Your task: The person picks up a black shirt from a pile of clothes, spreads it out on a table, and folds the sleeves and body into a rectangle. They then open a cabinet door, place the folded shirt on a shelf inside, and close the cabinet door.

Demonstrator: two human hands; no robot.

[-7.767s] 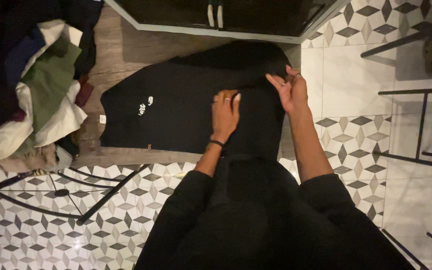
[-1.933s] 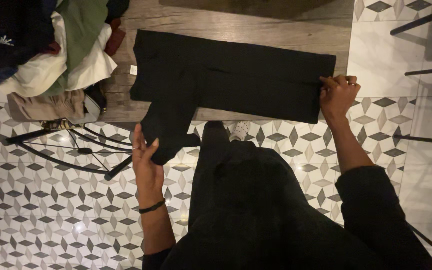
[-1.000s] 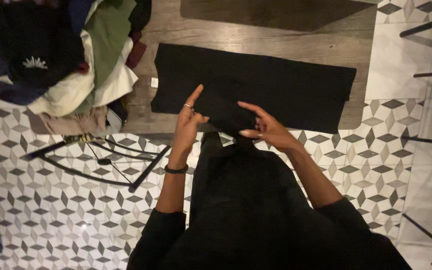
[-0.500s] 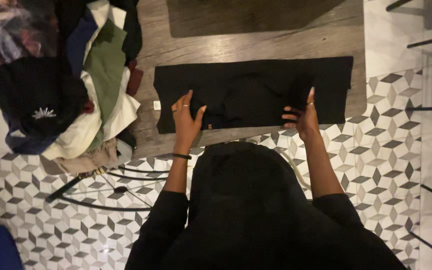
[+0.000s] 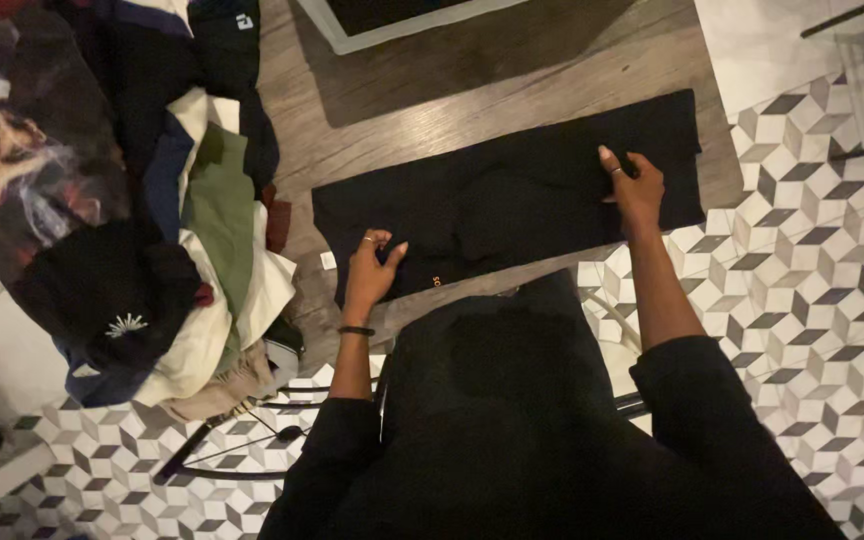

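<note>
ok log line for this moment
left hand: on black garment left end | right hand: on right end | garment: folded strip on wooden table

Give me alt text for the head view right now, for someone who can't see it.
Seen from above, a person presses both hands on a black garment folded into a long strip on a wooden table: left hand at its near left edge, right hand near its right end. A clothes pile lies to the left, over a patterned tile floor.

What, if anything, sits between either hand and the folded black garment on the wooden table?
Nothing visible. The left hand rests on the folded black garment near its left end, and the right hand presses on its right end. The pile of clothes lies apart, to the left.
</note>
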